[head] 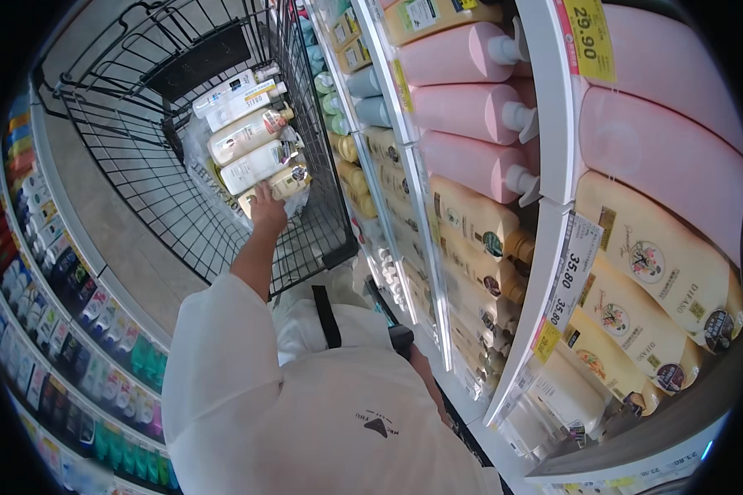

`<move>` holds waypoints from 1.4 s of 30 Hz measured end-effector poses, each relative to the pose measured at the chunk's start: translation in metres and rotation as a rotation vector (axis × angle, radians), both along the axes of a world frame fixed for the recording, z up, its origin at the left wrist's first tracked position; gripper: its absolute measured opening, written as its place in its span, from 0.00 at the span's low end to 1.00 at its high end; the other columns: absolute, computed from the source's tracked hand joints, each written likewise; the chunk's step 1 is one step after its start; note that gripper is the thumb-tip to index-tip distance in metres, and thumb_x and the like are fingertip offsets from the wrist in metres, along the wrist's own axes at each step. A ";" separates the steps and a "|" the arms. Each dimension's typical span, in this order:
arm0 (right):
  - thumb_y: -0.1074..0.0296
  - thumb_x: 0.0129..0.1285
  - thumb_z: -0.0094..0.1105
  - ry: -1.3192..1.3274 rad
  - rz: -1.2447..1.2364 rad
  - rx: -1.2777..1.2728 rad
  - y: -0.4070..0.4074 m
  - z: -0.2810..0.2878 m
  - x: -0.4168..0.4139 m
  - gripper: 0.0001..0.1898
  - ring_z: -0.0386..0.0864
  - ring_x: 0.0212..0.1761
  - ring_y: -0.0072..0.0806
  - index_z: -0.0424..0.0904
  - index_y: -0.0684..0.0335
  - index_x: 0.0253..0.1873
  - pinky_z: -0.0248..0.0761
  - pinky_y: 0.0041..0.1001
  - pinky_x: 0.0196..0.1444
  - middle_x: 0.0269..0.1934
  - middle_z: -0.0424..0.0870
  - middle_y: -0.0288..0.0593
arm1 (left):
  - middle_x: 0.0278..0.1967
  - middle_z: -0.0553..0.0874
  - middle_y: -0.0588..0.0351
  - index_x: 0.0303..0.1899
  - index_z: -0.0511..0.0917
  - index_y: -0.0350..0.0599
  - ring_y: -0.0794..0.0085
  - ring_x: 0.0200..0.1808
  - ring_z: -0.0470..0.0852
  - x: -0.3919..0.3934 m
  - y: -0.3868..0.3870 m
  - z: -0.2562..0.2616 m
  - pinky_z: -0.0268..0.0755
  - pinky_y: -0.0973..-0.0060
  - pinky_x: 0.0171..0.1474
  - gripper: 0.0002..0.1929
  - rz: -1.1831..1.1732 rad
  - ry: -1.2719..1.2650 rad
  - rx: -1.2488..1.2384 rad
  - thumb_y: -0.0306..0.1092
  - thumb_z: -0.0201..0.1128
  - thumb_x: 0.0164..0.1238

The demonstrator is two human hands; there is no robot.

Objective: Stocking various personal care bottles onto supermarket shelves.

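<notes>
My left hand (266, 209) reaches into a black wire shopping cart (130, 167), its fingers on the near end of a pale yellow pump bottle (290, 180). Beside that bottle lie a white bottle (257, 166), a cream bottle (247, 137) and further white bottles (241, 106), all side by side on a clear plastic bag (201, 148). My right forearm (428, 378) hangs along my side. A dark object (401, 339) is at its far end, and my right hand cannot be made out there.
To my right, a shelf holds pink pump bottles (464, 114) and yellow bottles (647, 266) behind price tags (588, 40). Across the aisle floor (179, 247), another shelf (80, 297) carries rows of small packaged goods. The cart's wire side stands close to the right-hand shelves.
</notes>
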State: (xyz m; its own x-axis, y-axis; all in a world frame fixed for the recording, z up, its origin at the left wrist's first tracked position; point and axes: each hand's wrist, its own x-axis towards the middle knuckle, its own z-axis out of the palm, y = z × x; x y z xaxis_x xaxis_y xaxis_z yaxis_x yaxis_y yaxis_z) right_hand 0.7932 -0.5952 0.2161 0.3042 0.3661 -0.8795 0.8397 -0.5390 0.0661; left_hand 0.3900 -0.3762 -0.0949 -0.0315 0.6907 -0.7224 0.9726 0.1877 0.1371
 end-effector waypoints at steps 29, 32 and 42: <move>0.39 0.60 0.64 0.278 -0.270 0.344 0.037 0.027 0.011 0.30 0.87 0.46 0.45 0.79 0.62 0.55 0.77 0.40 0.51 0.41 0.88 0.52 | 0.59 0.77 0.46 0.78 0.55 0.49 0.60 0.52 0.82 0.003 -0.026 0.170 0.76 0.62 0.56 0.37 0.935 -1.337 0.075 0.40 0.59 0.70; 0.39 0.61 0.63 0.323 -0.266 0.397 0.040 0.032 0.018 0.29 0.88 0.43 0.43 0.79 0.62 0.51 0.78 0.39 0.50 0.38 0.89 0.49 | 0.59 0.78 0.46 0.75 0.60 0.45 0.57 0.53 0.83 0.021 -0.027 0.201 0.76 0.60 0.58 0.34 1.072 -1.513 -0.017 0.45 0.55 0.70; 0.42 0.59 0.65 0.560 -0.025 0.584 0.039 0.051 0.043 0.30 0.83 0.53 0.49 0.79 0.61 0.56 0.75 0.41 0.56 0.49 0.86 0.56 | 0.66 0.77 0.53 0.77 0.60 0.48 0.60 0.58 0.82 0.079 -0.043 0.336 0.78 0.59 0.59 0.35 1.110 -1.676 0.120 0.59 0.44 0.78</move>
